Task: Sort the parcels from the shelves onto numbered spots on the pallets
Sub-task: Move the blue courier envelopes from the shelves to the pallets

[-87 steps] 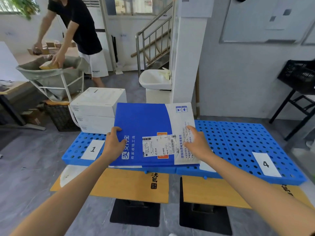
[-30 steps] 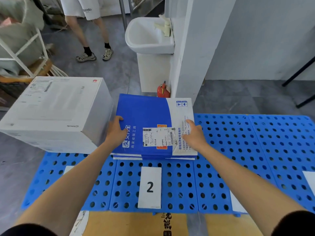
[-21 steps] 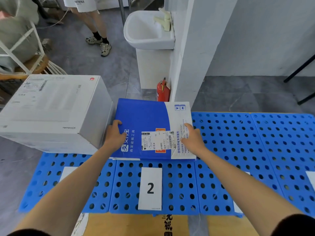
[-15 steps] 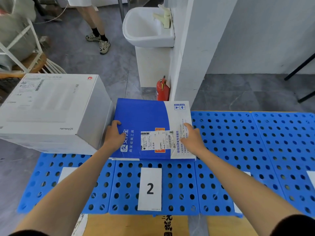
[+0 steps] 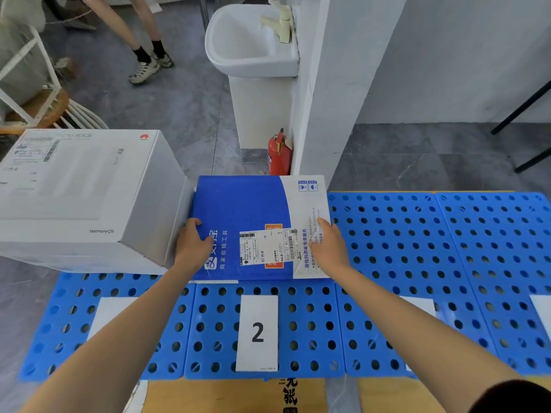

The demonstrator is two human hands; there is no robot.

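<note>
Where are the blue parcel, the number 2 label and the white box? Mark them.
blue parcel (image 5: 238, 204), head view, plain blue top face.
number 2 label (image 5: 258, 332), head view, the printed digit.
white box (image 5: 74, 183), head view, top face.

White box (image 5: 80, 192): left part cut off by the frame edge, address label blurred. Blue parcel (image 5: 244, 216): sticker print too small for me to read; whatever lies beneath shows only as a white sliver at the near edge. My left hand (image 5: 192, 244): whether its fingertips reach under the parcel's left edge cannot be told. My forearms hide the numbers on the left card (image 5: 110, 311) and the right card (image 5: 417, 305); the far-right card (image 5: 542, 311) is cut off. Second person (image 5: 131, 31): legs only.
</note>
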